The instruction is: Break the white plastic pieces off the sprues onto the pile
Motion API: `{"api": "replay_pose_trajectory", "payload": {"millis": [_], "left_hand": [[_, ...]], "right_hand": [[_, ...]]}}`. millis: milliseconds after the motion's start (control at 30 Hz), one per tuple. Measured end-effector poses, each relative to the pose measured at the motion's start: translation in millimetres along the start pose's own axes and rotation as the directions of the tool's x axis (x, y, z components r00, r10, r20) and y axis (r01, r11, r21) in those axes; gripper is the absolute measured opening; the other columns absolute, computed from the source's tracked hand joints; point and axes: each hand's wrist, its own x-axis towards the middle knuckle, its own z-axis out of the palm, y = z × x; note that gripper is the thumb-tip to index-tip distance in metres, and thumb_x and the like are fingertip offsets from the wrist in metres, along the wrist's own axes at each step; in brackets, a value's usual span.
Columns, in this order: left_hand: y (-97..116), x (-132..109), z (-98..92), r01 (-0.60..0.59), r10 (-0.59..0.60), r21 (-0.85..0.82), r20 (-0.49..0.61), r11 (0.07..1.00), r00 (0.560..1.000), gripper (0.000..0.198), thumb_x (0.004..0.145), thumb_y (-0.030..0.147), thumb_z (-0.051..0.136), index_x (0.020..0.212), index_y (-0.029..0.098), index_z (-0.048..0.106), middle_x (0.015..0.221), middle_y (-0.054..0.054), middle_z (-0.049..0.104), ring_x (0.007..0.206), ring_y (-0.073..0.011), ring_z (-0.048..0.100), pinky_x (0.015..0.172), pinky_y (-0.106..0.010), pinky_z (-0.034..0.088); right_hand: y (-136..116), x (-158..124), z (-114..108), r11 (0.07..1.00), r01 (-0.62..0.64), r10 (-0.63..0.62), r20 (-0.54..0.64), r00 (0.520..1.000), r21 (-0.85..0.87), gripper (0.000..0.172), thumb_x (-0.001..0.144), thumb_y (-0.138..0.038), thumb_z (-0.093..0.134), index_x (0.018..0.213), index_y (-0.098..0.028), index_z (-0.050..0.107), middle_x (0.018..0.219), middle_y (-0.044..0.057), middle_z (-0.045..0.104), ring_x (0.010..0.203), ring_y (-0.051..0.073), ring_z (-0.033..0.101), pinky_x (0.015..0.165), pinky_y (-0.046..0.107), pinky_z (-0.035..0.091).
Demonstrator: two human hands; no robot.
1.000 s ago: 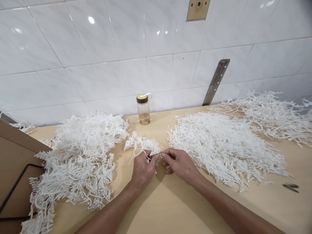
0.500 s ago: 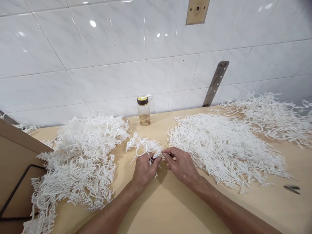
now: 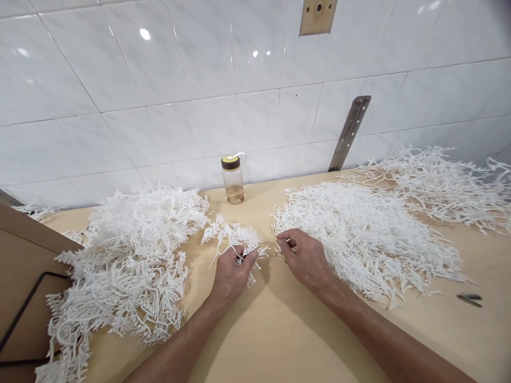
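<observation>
"Left hand [image 3: 230, 274] first: what is held in it?"

"White sprig [image 3: 235, 234], gripped by its stems between thumb and fingers. Its feathery tips are spread beyond the knuckles, above the pale wooden table [image 3: 259, 346], and one bare, curling stem is left hanging out on the left."

"And the right hand [image 3: 305, 260]?"

"Apart from the sprig, just to its right. Thumb and forefinger are drawn close, tip to tip; whether a strand is pinched there cannot be told."

"What is seen on either side?"

"Both hands are flanked by white stems. On the left, a tangled heap [image 3: 131, 266] is backed against a brown panel [image 3: 27, 229], along which a bent black bar [image 3: 26, 306] is seen. On the right, a flatter mound [image 3: 359, 234] is spread, with a small dark object [image 3: 470, 300] placed near its lower end; its kind cannot be made out."

"And farther back?"

"A lidded bottle [image 3: 233, 183], partly filled with amber liquid, is stood upright between the two. At far right, a looser pile [image 3: 451, 186] is scattered toward the wall. A slotted metal bracket [image 3: 349, 135] is leaned at the table's back edge, before white marbled tiles [image 3: 159, 133] by which lamplight is reflected. A yellowish plate [image 3: 318, 16] is set above."
</observation>
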Motion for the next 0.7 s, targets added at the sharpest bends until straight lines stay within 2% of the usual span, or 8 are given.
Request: {"api": "replay_pose_trajectory", "payload": {"millis": [133, 233, 333, 400, 433, 533, 600, 700], "left_hand": [[-1, 0, 0.2, 0.010, -0.011, -0.085, -0.011, 0.996, 1.000, 0.037, 0.078, 0.050, 0.062, 0.062, 0.019, 0.049, 0.058, 0.004, 0.042, 0.057, -0.0108, 0.037, 0.056, -0.023, 0.032], [-3, 0, 0.5, 0.047, -0.048, -0.151, -0.006, 0.988, 0.999, 0.040, 0.076, 0.053, 0.064, 0.063, 0.020, 0.047, 0.057, 0.005, 0.039, 0.055, -0.0101, 0.036, 0.053, -0.022, 0.032], [-5, 0, 1.0, 0.066, -0.067, -0.199, 0.004, 0.978, 0.998, 0.043, 0.076, 0.053, 0.066, 0.061, 0.020, 0.044, 0.056, 0.006, 0.036, 0.053, -0.0092, 0.033, 0.051, -0.022, 0.030], [-5, -1, 1.3, 0.039, -0.039, -0.203, 0.004, 0.978, 0.999, 0.041, 0.077, 0.051, 0.067, 0.061, 0.019, 0.047, 0.056, 0.005, 0.039, 0.054, -0.0095, 0.036, 0.052, -0.022, 0.032], [-4, -1, 1.4, 0.020, -0.020, -0.196, 0.000, 0.980, 1.000, 0.039, 0.078, 0.049, 0.067, 0.062, 0.018, 0.050, 0.057, 0.005, 0.042, 0.055, -0.0099, 0.038, 0.053, -0.022, 0.033], [-2, -2, 1.5, -0.031, 0.033, -0.167, 0.005, 0.986, 0.999, 0.033, 0.080, 0.046, 0.067, 0.069, 0.017, 0.059, 0.062, 0.002, 0.051, 0.058, -0.0112, 0.044, 0.056, -0.023, 0.036], [-1, -2, 1.3, -0.059, 0.062, -0.136, 0.021, 0.989, 0.998, 0.032, 0.081, 0.046, 0.066, 0.069, 0.017, 0.061, 0.062, 0.002, 0.053, 0.058, -0.0117, 0.045, 0.057, -0.023, 0.037], [0, -2, 0.8, -0.096, 0.098, -0.084, 0.030, 0.992, 0.995, 0.033, 0.082, 0.047, 0.065, 0.068, 0.017, 0.062, 0.061, 0.001, 0.056, 0.059, -0.0131, 0.048, 0.058, -0.024, 0.039]], "right_hand": [[0, 0, -14, 0.999, 0.031, -0.033, -0.043, 0.999, -0.042, 0.018, 0.087, -0.018, 0.049, 0.090, -0.019, 0.066, 0.089, 0.007, 0.070, 0.066, 0.016, 0.061, 0.065, 0.030, 0.049], [-1, 3, -26, 0.998, 0.035, -0.042, -0.121, 0.992, -0.059, 0.023, 0.086, -0.018, 0.046, 0.096, -0.019, 0.067, 0.104, 0.011, 0.068, 0.065, 0.015, 0.059, 0.063, 0.031, 0.050], [-5, 4, -32, 0.997, -0.080, 0.079, -0.134, 0.988, 0.001, 0.022, 0.088, -0.027, 0.051, 0.098, -0.018, 0.068, 0.098, 0.010, 0.069, 0.059, 0.014, 0.056, 0.057, 0.030, 0.048], [-10, 3, -32, 0.965, -0.231, 0.229, 0.031, 0.973, 0.124, 0.027, 0.090, -0.039, 0.053, 0.095, -0.019, 0.069, 0.074, 0.004, 0.066, 0.050, 0.013, 0.052, 0.051, 0.028, 0.045], [-12, 1, -30, 0.927, -0.322, 0.294, 0.161, 0.942, 0.191, 0.032, 0.091, -0.046, 0.052, 0.094, -0.019, 0.069, 0.063, 0.001, 0.061, 0.046, 0.012, 0.050, 0.047, 0.026, 0.042], [-18, -5, -21, 0.772, -0.546, 0.345, 0.507, 0.790, 0.325, 0.048, 0.092, -0.060, 0.046, 0.088, -0.018, 0.068, 0.052, -0.004, 0.051, 0.035, 0.010, 0.045, 0.037, 0.023, 0.037], [-19, -8, -15, 0.706, -0.610, 0.319, 0.608, 0.727, 0.360, 0.054, 0.091, -0.066, 0.044, 0.085, -0.017, 0.067, 0.053, -0.004, 0.055, 0.033, 0.008, 0.046, 0.036, 0.022, 0.036], [-16, -11, -6, 0.667, -0.649, 0.290, 0.675, 0.678, 0.366, 0.054, 0.091, -0.066, 0.045, 0.082, -0.017, 0.067, 0.056, -0.003, 0.059, 0.033, 0.007, 0.049, 0.034, 0.019, 0.032]]}}
